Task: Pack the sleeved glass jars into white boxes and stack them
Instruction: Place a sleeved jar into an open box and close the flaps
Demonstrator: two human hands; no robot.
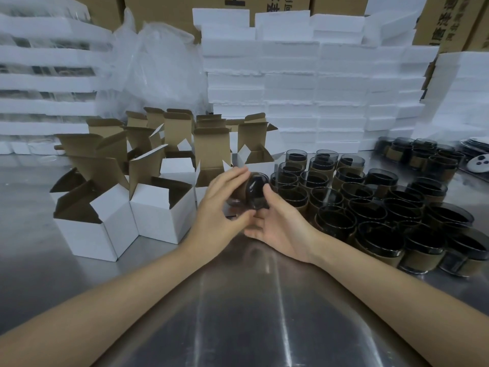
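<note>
Bare forearms reach out over the brushed metal table [238,313], which shines with long streaks of reflected light. Between the two hands, just above the tabletop, sits a dark glass jar [255,193] tipped on its side, its round black base facing us and a brown card sleeve around its middle. No label on it can be read. The left hand [221,205] curls over the jar's far-left side, fingers wrapped on top and thumb underneath. The right hand [275,221] lies palm up beneath and to the right, thumb pressed against the glass, fingers spread below it.

Just right of the hands stands a dense cluster of sleeved jars [370,205], upright, smoky cylinders with kraft bands, packed touching one another. Left and far of the hands stand open white boxes [127,207], matte white outside, brown inside, flaps raised.

Farther back rise ragged white foam slabs [304,83] in tall stacks, crumpled clear plastic [150,67] to their left, and brown cartons [447,19] printed with black Chinese characters, too cropped to read.
</note>
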